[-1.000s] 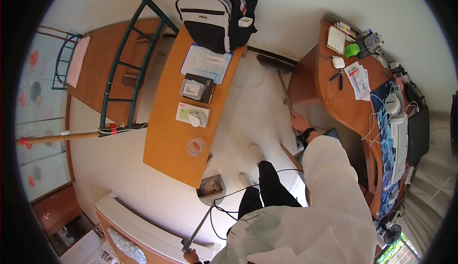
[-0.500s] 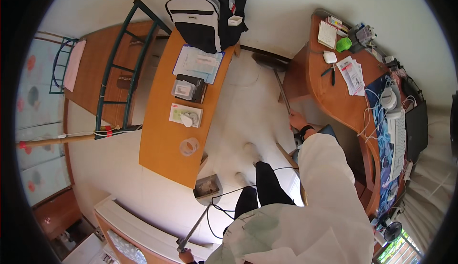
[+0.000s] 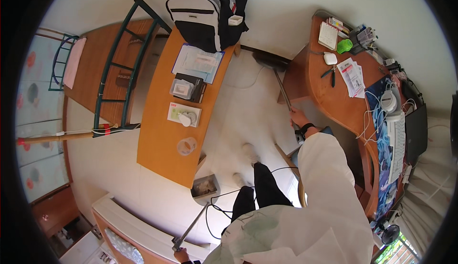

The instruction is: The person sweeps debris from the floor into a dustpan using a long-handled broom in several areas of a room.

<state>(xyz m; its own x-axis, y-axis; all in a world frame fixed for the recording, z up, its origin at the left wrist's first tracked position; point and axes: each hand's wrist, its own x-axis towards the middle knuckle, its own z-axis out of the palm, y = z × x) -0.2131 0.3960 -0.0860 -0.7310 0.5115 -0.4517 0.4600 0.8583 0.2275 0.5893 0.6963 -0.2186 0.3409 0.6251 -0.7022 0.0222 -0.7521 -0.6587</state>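
At the right of centre, my right hand point(image 3: 299, 117) is closed around the upper part of a broom's long pole. The broom point(image 3: 270, 61) has a dark head, which rests on the floor by the wall, beside the side panel of the curved desk. Low on the left, my left hand point(image 3: 182, 255) grips the end of a long grey handle. That handle runs to a dustpan point(image 3: 215, 196) on the floor near the table's front corner, with some greyish-brown debris in it. A black cable point(image 3: 224, 210) loops close beside the dustpan and my legs.
A long wooden table point(image 3: 160, 142) holds a backpack point(image 3: 202, 18), papers, small boxes and a tape roll. On the right, a curved desk point(image 3: 324, 90) carries a keyboard, cables, pliers and papers. A chair point(image 3: 289, 161) stands beside my right arm. Bed frame at left.
My left hand and the dustpan have shifted slightly left in the picture, as has the table. The broom head stays in nearly the same spot, both hands still gripping.
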